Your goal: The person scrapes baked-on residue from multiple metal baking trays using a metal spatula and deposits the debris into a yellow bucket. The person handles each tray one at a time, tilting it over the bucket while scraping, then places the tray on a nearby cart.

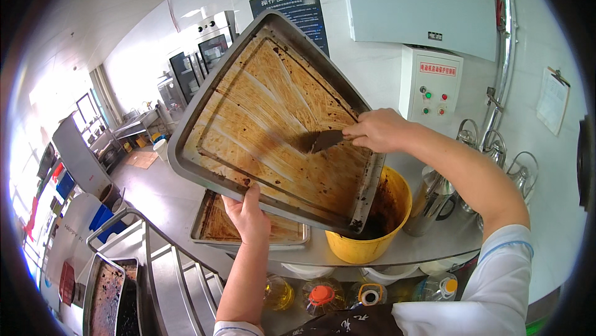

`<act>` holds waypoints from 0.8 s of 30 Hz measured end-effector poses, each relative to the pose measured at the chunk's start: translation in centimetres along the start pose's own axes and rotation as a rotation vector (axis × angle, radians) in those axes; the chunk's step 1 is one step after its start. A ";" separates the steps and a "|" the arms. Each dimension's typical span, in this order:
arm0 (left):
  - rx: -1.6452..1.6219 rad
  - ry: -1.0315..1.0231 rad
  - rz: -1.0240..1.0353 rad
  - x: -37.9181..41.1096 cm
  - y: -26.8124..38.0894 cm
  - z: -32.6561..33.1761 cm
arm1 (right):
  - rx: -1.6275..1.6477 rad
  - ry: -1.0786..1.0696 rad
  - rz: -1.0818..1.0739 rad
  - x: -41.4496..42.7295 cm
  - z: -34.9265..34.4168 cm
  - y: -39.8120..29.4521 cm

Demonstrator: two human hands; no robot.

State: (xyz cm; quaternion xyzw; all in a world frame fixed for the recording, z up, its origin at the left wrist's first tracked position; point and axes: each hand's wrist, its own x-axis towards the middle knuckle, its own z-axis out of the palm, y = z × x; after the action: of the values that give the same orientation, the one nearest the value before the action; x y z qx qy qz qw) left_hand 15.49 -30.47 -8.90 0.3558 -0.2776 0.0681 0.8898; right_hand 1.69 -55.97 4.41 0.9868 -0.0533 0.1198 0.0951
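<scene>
A large metal baking tray [260,117], coated with brown greasy residue and dark crumbs, is tilted up before me. My left hand [249,219] grips its near rim, thumb over the edge. In my right hand [379,131] is a flat scraper [326,140], its blade against the tray's inner face; a blurred dark patch lies beside the blade. One tray corner hangs over a yellow bucket [358,250] with dark residue on its inner wall. Partly hidden under the raised tray, a second soiled baking tray [219,224] lies on the metal counter [316,250].
Metal jugs [430,196] stand right of the bucket. Below the counter are several oil bottles [321,294]. A metal rack [158,247] and more dirty trays [104,298] occupy the lower left. A control box [430,84] with buttons is mounted on the wall.
</scene>
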 end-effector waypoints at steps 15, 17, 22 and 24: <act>0.092 -0.034 -0.020 -0.7 0.7 -0.2 | 0.222 0.438 0.117 7.0 -0.4 2.8; 0.084 -0.005 -0.028 -0.9 1.3 -0.1 | 0.318 0.223 0.156 3.5 2.1 0.2; 0.092 0.063 -0.026 -0.9 0.5 0.8 | 0.231 0.059 0.081 -5.8 11.9 0.4; 0.035 0.077 -0.032 -0.7 0.1 0.7 | 0.236 -0.039 0.074 -7.7 13.5 1.3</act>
State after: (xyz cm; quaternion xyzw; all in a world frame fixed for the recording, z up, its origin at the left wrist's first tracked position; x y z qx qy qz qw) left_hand 14.53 -30.82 -8.80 0.3730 -0.2362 0.0722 0.8944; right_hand -2.89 -59.32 -10.14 0.9907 -0.0768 0.1094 -0.0271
